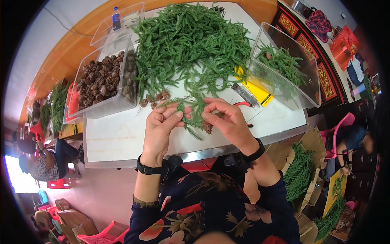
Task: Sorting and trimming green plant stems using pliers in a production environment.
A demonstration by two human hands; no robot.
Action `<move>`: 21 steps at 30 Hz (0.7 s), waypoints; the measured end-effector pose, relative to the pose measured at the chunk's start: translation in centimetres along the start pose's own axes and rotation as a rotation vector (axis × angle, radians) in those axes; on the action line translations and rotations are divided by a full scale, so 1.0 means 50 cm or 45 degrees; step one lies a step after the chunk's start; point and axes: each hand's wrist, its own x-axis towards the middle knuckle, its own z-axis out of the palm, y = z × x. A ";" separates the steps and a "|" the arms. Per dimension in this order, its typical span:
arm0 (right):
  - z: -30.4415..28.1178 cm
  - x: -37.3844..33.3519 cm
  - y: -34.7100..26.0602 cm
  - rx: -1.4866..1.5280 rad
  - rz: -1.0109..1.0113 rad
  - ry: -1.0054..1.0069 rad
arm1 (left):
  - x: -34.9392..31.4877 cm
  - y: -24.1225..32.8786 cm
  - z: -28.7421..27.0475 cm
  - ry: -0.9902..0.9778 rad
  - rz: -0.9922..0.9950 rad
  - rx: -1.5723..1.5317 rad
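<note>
Above the near part of the white table [118,142], my two hands work close together on a green artificial pine sprig [191,107]. My left hand [162,126] pinches its needled stems between thumb and fingers. On the other side, my right hand [227,122] has its fingers closed around the sprig's stem, with a brown pine cone [207,127] hanging below the fingertips. Several loose pine cones [156,97] lie just beyond my left hand. Red-handled pliers [243,104] rest partly hidden behind my right hand, beside a bundle of thin dark wires [235,87].
A big heap of green sprigs [191,36] covers the table's far side. At left stands a clear bin of pine cones [101,81]; at right, another clear bin [300,97] holds sprigs. A yellow package [260,93] lies between. A cardboard box [315,154] of greenery stands right.
</note>
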 end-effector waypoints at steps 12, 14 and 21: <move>-0.008 -0.017 -0.006 0.406 0.066 0.095 | 0.011 -0.015 -0.043 0.155 -0.065 -0.206; -0.010 -0.018 -0.005 0.438 0.063 0.107 | 0.012 -0.015 -0.043 0.177 -0.067 -0.233; 0.003 -0.036 -0.001 0.607 0.208 0.122 | 0.013 -0.027 -0.048 0.177 -0.145 -0.320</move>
